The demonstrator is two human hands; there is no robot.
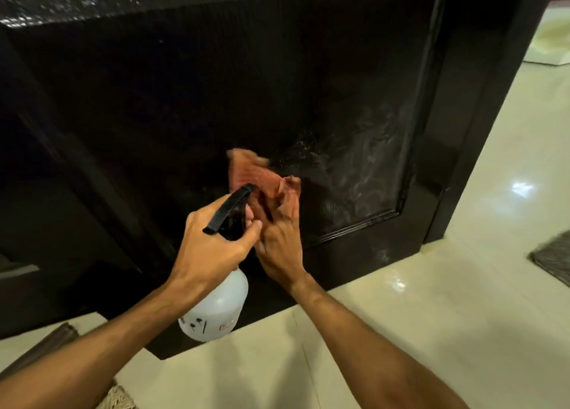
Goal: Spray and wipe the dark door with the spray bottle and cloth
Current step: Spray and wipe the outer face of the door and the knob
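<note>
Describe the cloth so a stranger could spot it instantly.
Start at the dark door that fills the view and drop to its lower recessed panel. There the right hand presses the cloth against it, just beyond the black nozzle of the spray bottle in the left hand. It is the only orange-red thing there.

Glossy cream tile floor (401, 331) bears a grey mat (553, 256) at right.
</note>
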